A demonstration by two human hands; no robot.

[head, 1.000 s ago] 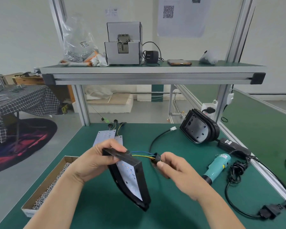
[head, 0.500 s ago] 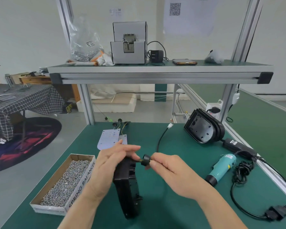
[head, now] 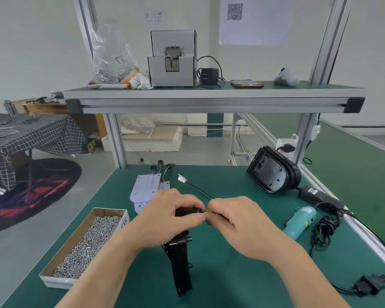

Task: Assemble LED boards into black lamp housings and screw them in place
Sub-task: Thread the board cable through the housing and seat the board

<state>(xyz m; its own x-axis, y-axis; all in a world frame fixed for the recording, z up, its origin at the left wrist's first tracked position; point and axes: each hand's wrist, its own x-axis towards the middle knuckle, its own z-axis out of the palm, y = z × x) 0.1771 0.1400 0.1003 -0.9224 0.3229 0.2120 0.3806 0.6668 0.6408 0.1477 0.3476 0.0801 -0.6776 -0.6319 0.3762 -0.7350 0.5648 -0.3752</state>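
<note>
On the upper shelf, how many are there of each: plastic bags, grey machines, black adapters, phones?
plastic bag: 1
grey machine: 1
black adapter: 1
phone: 1
Total: 4

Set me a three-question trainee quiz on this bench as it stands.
1. True or false: the teal screwdriver lies left of the black lamp housing.
2. The left hand holds: A) a hammer, B) the black lamp housing, C) a mug.
3. Fill in: the open cardboard box beside the left forearm is full of ____.
Key: 1 false; 2 B; 3 screws.
</note>
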